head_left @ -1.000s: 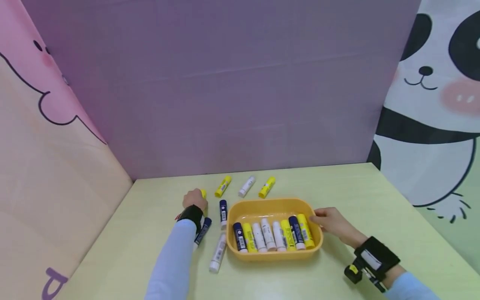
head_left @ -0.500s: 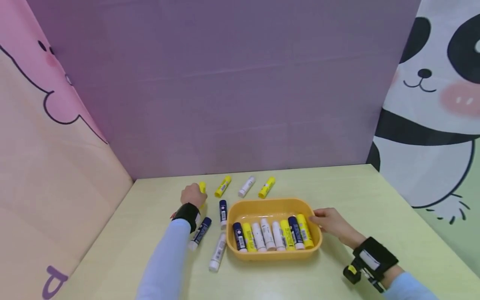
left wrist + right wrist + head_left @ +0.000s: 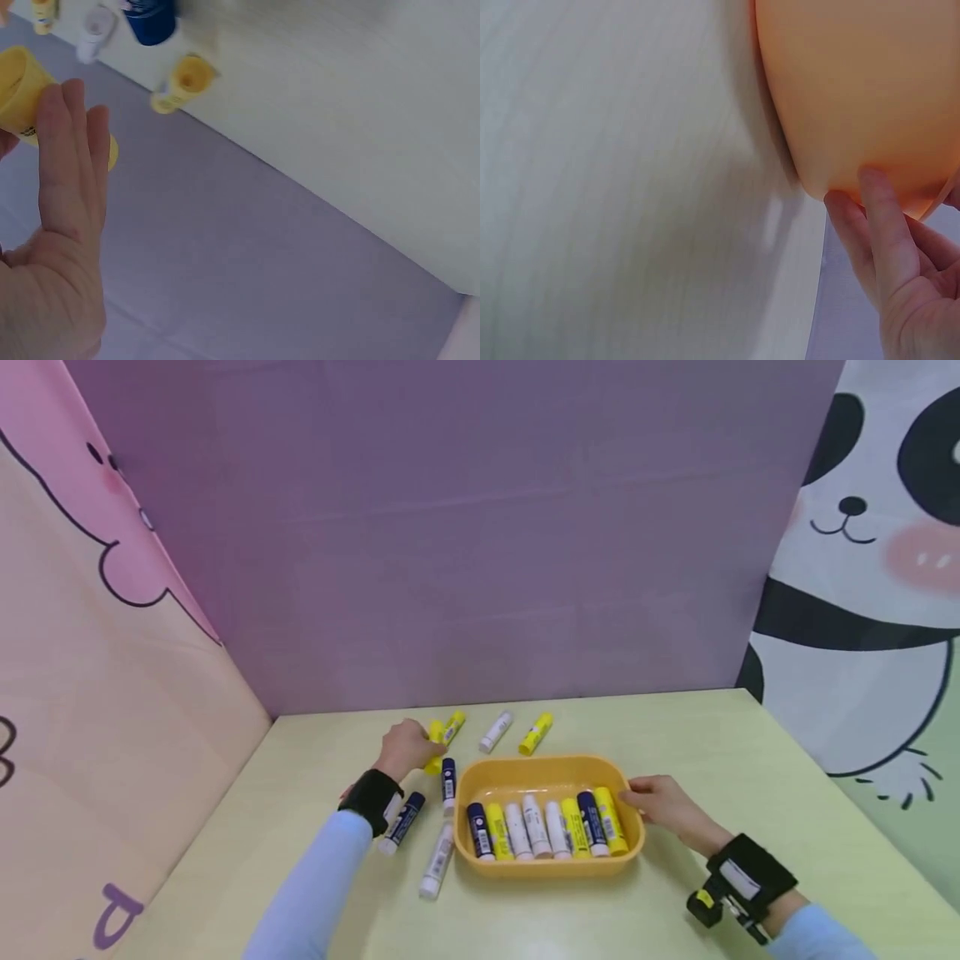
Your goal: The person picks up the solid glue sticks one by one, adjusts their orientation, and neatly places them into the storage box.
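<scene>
Toward the left edge of a pale counter [image 3: 247,827], a blue-and-white glue stick [image 3: 402,823] is laid aslant, its blue end pointed to the back right. Behind it, a yellow glue stick [image 3: 435,732] is pinched in the grip of the left hand [image 3: 407,748], between thumb and nearly straight fingers, apparently for a secure hold by its sides; its long axis appears roughly front to back, a hollow-looking end is turned toward the wrist camera, and its tilt cannot be told. Just left of an orange tray [image 3: 551,768], a white stick [image 3: 437,862] is slanted, with a navy stick [image 3: 448,785] behind it. Along the back edge, three spaced sticks [image 3: 496,732] are angled toward the back right. Mid-counter, eight sticks [image 3: 536,827] are lined up inside the tray, whose right end is gripped by the right hand [image 3: 663,806], presumably for steadiness.
</scene>
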Demonstrator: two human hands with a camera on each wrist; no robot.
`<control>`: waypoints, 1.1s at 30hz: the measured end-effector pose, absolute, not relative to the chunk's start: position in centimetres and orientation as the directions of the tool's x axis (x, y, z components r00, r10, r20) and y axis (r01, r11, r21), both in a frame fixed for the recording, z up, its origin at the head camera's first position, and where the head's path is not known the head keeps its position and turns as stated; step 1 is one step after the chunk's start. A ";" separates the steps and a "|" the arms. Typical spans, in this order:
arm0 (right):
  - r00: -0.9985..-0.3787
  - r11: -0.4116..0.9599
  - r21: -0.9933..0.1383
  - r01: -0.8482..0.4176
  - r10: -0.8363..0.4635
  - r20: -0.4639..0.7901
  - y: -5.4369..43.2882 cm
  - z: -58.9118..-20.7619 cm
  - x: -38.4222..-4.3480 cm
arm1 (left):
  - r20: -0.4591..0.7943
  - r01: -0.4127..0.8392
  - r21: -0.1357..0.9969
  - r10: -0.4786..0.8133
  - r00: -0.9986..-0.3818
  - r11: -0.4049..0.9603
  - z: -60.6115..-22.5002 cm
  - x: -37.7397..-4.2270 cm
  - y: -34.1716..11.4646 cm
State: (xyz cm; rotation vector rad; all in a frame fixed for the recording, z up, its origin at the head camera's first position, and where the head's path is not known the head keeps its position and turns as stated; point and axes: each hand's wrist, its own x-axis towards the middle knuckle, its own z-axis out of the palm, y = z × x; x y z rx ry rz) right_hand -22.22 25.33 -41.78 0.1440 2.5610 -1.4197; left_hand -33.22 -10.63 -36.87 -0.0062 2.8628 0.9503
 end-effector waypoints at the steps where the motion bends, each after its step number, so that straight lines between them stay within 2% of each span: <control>1: -0.973 0.528 -0.828 0.186 -0.016 -0.229 25.3 -41.8 -22.2 | -0.113 -0.026 0.587 0.051 -0.992 0.809 -36.7 -33.0 -10.4; 7: -0.974 0.537 -0.824 0.183 -0.018 -0.228 25.2 -41.8 -22.0 | -0.099 0.056 0.538 0.129 -0.987 0.841 -35.9 -31.5 -9.3; 17: -0.972 0.544 -0.818 0.185 -0.021 -0.234 25.3 -41.7 -22.1 | -0.230 0.099 0.536 0.258 -0.938 0.838 -35.2 -28.5 -7.1; 29: -0.968 0.543 -0.812 0.214 0.005 -0.252 25.2 -41.9 -22.1 | -0.299 0.125 0.479 0.295 -0.907 0.869 -37.0 -26.7 -5.3; 33: -0.969 0.540 -0.815 0.211 0.005 -0.248 25.2 -41.9 -22.2 | -0.306 0.108 0.511 0.297 -0.905 0.853 -37.8 -26.1 -5.0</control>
